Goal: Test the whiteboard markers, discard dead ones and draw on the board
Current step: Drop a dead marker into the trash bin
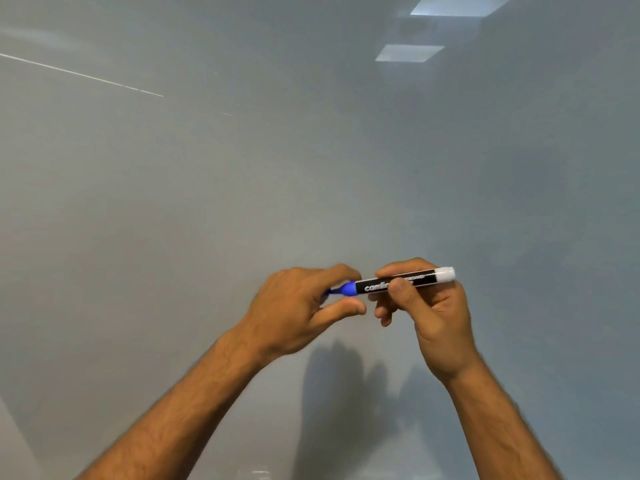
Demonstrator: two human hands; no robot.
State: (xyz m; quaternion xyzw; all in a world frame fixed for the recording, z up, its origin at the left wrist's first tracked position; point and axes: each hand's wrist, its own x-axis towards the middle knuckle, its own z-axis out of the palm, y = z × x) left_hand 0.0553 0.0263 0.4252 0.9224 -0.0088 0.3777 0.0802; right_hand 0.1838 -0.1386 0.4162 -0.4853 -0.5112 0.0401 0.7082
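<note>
A whiteboard marker (401, 282) lies level in front of the whiteboard (242, 185), which fills the view. It has a black label, a white end on the right and a blue tip section on the left. My right hand (429, 313) grips the barrel between thumb and fingers. My left hand (298, 306) curls around the blue tip, index finger above it and thumb just below with a small gap. Whether a cap sits inside that hand is hidden.
A thin pale line (83, 75) runs slantwise across the board's upper left. Two ceiling lights (408, 53) reflect in the upper right. The shadow of my hands (346, 393) falls on the board below them.
</note>
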